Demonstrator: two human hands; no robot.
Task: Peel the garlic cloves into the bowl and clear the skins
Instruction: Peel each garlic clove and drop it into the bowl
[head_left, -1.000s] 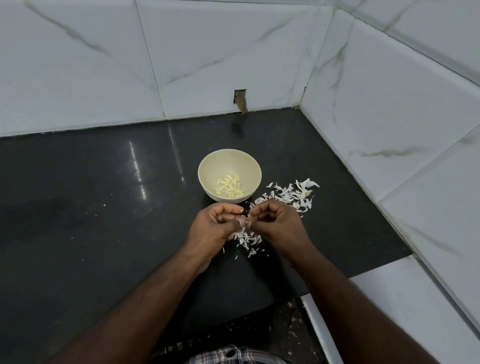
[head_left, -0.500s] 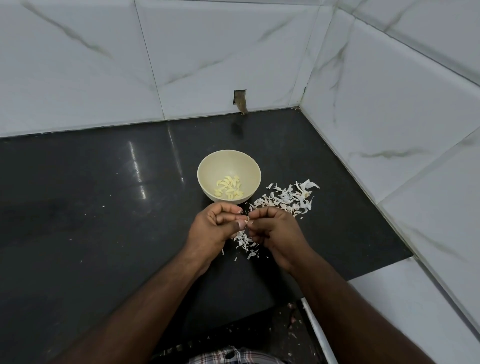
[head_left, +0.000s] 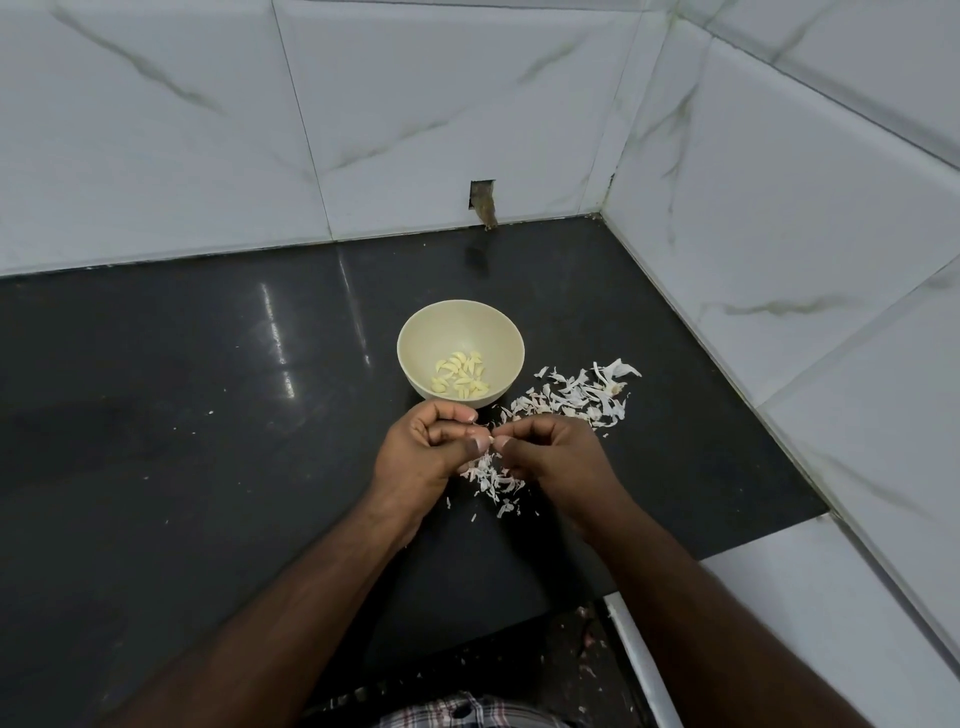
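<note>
**Garlic peeling, mid-pinch over the skin pile**

Hands are meeting right in the middle of the black countertop (head_left: 182, 415). Left hand (head_left: 423, 454) has its fingers curled in, thumb and fingertips pinching something tiny at the point where both hands touch. Right hand (head_left: 558, 460) is curled the same way, pinching from the other side. Pretty sure it's a garlic clove (head_left: 491, 441) between them, but it's mostly hidden by the fingertips, so only a pale sliver shows.

Cream bowl (head_left: 460, 325) sits at 12 o'clock from the pinch, just beyond the left knuckles, with a little heap of peeled cloves (head_left: 461, 382) in the bottom. Loose skins (head_left: 576, 397) trail off toward 2 o'clock from the hands, and another clump of skins (head_left: 491, 483) lies on the counter directly under the pinch, at 6 o'clock. White marble-look wall tiles (head_left: 415, 104) behind and to the right.
</note>
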